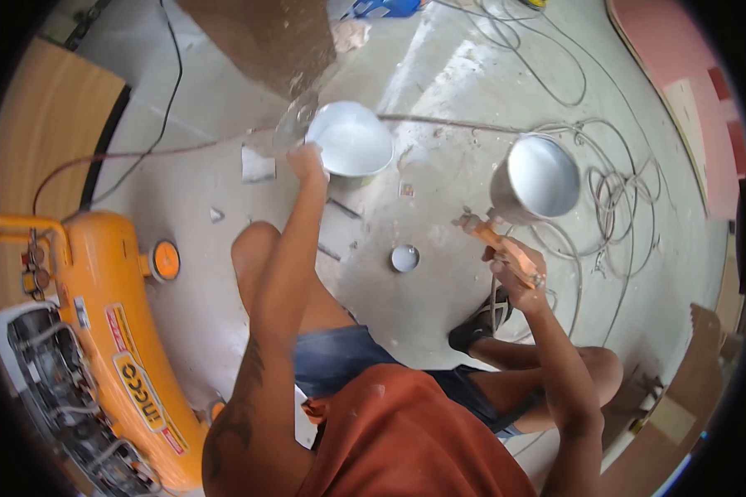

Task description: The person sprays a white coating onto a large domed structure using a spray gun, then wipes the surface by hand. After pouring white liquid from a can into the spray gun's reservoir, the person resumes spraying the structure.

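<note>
My left hand (309, 161) is closed at the near left rim of a paint can (352, 149), which has white paint inside. A clear, thin round piece (295, 124) overlaps the can's left side. Off to the right, my right hand (522, 269) is wrapped round a spray gun (493, 236) with an orange body. The gun's metal cup (506, 186) is uncovered, its mouth facing up and whitish inside. A small round lid (404, 258) lies on the floor between my hands.
An orange air compressor (133, 331) stands at the left. A thin hose (448, 124) crosses the floor behind the can and runs into loose coils (613, 182) at the right. A brown board (261, 37) is at the top, and a shoe (472, 330) rests below the gun.
</note>
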Motion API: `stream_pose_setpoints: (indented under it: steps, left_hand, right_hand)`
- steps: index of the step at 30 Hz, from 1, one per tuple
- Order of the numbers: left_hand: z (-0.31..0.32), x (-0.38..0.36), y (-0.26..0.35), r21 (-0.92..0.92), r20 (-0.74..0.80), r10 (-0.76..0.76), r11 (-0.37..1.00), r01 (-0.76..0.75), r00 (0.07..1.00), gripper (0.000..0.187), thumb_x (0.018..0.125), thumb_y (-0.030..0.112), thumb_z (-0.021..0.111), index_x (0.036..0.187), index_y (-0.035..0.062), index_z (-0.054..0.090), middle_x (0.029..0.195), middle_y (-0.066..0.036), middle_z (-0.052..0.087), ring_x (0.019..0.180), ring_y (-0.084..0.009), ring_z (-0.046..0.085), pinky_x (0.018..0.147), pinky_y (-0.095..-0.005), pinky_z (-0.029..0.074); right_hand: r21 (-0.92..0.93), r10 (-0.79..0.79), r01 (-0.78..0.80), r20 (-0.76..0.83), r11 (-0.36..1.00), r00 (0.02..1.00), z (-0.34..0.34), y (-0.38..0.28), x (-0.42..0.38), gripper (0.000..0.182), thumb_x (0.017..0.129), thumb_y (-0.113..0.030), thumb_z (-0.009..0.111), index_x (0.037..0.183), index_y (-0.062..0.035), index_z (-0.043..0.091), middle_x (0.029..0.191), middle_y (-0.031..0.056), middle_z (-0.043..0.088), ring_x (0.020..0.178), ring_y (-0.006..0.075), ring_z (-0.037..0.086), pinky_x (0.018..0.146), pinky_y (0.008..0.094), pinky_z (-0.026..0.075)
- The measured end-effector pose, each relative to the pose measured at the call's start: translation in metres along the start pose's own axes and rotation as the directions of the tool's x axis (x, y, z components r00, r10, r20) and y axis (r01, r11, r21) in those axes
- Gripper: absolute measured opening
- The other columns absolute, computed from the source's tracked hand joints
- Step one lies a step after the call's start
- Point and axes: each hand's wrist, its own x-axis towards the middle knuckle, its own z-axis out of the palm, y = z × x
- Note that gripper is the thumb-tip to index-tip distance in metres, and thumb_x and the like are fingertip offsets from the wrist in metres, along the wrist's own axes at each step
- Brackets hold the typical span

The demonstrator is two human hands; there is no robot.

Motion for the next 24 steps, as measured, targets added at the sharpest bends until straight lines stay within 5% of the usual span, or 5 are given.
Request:
stream_pose_setpoints:
  steps: [12, 17, 18, 21, 24]
  left_hand:
    - [-0.019, -0.071, -0.002, -0.619, 0.195, -0.14, 0.75, 0.232, 0.971, 0.044, 0.1, 0.024, 0.058, 0.134, -0.0034, 0.057, 0.139, -0.013, 0.059, 0.133, -0.0229, 0.052, 0.109, -0.0375, 0.042]
    - [-0.035, -0.144, -0.162, 0.312, 0.642, -0.427, 0.904, 0.291, 0.637, 0.057, 0.094, 0.021, 0.068, 0.145, 0.0035, 0.049, 0.144, -0.015, 0.055, 0.13, -0.0255, 0.053, 0.111, -0.036, 0.04]
    - [-0.015, -0.166, -0.107, 0.362, 0.897, -0.095, 0.718, -0.595, 0.431, 0.076, 0.081, 0.033, 0.08, 0.143, 0.002, 0.049, 0.14, -0.021, 0.055, 0.131, -0.035, 0.052, 0.112, -0.0439, 0.04]
    - [0.002, -0.195, -0.067, 0.175, 0.947, -0.311, 0.275, -0.945, 0.085, 0.086, 0.074, 0.032, 0.086, 0.145, 0.0033, 0.048, 0.146, -0.02, 0.05, 0.139, -0.0407, 0.043, 0.115, -0.0522, 0.035]
    - [0.008, -0.201, -0.087, 0.009, 0.907, -0.416, 0.167, -0.986, -0.062, 0.094, 0.07, 0.03, 0.088, 0.151, 0.0143, 0.042, 0.148, -0.017, 0.044, 0.138, -0.0389, 0.042, 0.112, -0.0565, 0.036]
  right_hand:
    - [0.073, 0.009, 0.035, -0.527, 0.997, 0.85, -0.044, -0.065, -0.04, 0.047, 0.094, -0.032, 0.07, 0.129, -0.0014, 0.064, 0.09, 0.007, 0.071, 0.074, 0.0152, 0.062, 0.068, 0.0303, 0.051]
    - [0.1, 0.085, -0.025, -0.658, 0.995, 0.749, -0.062, -0.098, -0.045, 0.044, 0.092, -0.033, 0.073, 0.126, -0.0044, 0.067, 0.09, 0.0041, 0.07, 0.078, 0.0125, 0.061, 0.069, 0.0287, 0.05]
    - [0.135, 0.14, -0.067, -0.656, 0.989, 0.742, -0.065, -0.103, -0.05, 0.043, 0.092, -0.034, 0.074, 0.123, -0.0041, 0.069, 0.09, 0.0037, 0.07, 0.08, 0.0124, 0.062, 0.071, 0.0282, 0.05]
    - [0.155, 0.195, -0.12, -0.703, 0.98, 0.684, -0.064, -0.113, -0.053, 0.038, 0.094, -0.037, 0.073, 0.115, -0.0052, 0.072, 0.089, 0.0017, 0.07, 0.083, 0.0111, 0.063, 0.073, 0.0273, 0.049]
    - [0.162, 0.167, -0.068, -0.743, 0.984, 0.648, -0.065, -0.117, -0.057, 0.04, 0.093, -0.044, 0.073, 0.112, -0.0087, 0.073, 0.086, -0.0011, 0.069, 0.074, 0.0091, 0.059, 0.067, 0.0267, 0.047]
